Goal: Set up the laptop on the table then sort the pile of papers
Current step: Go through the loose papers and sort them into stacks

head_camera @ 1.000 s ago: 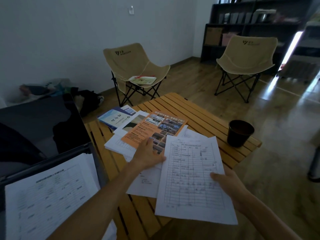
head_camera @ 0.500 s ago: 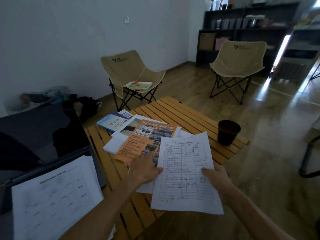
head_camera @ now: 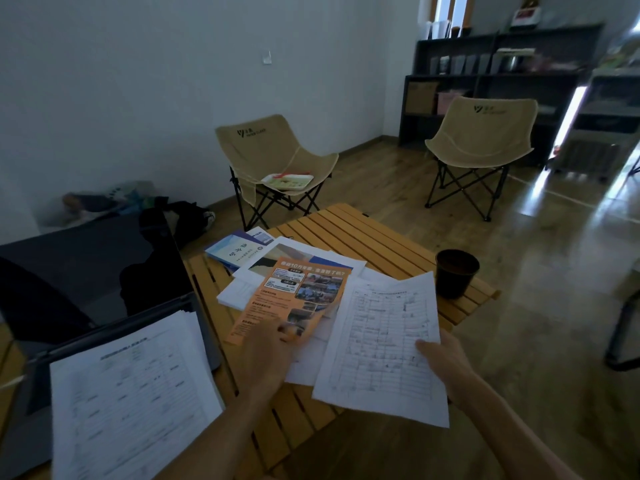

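Papers (head_camera: 294,292) fanned out, orange flyer (head_camera: 294,299) on top

white wall (head_camera: 156,81), wood floor (head_camera: 519,271), camp chairs (head_camera: 277,157)

Single head view, looking forward-down, close over table (head_camera: 377,237).

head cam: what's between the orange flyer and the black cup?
In the head view, white sheets of the pile spread on the slatted table between the orange flyer and the black cup, then bare slats.
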